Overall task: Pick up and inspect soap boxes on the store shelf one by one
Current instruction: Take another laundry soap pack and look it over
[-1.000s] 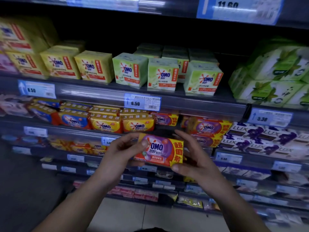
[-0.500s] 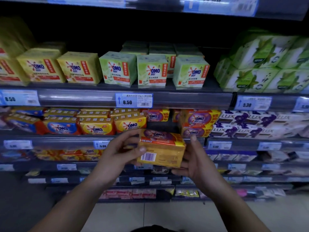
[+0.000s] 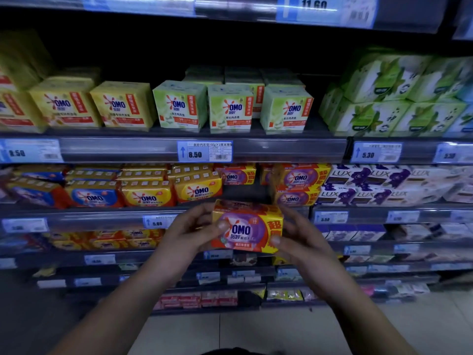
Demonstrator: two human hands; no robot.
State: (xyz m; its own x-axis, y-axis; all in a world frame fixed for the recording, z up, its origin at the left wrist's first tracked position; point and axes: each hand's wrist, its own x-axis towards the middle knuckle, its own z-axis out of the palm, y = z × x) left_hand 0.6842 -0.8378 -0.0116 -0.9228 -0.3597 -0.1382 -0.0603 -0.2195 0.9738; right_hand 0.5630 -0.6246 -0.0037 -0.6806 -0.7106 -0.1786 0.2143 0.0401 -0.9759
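You have turned the soap box (image 3: 247, 230) over since half a second ago: then its yellow barcode side faced you, and now the purple OMO front faces you, tipped slightly back so that a strip of its top side shows. In the head view you hold it off the shelving, in front of the front edge of the second shelf (image 3: 102, 219), below the gap between the yellow OMO packs (image 3: 198, 188) and the stack of purple OMO packs (image 3: 298, 179). Your left hand (image 3: 189, 234) grips the box's left end, fingers curled behind it and the thumb pressed on the front face beside the logo. Your right hand (image 3: 299, 239) grips the right end the same way, thumb on the lower right corner of the front, fingers wrapped round the back. On the upper shelf (image 3: 128, 149) stand yellow OMO boxes (image 3: 122, 105) toward the left end, green OMO boxes (image 3: 230, 108) in the middle and green-and-white packs (image 3: 384, 98) at the right end. An 8.50 price tag (image 3: 204, 151) sits on that shelf's front edge, above the held box. LUX boxes (image 3: 358, 180) lie on the second shelf just right of the purple stack. The lower shelves are dim and blurred.
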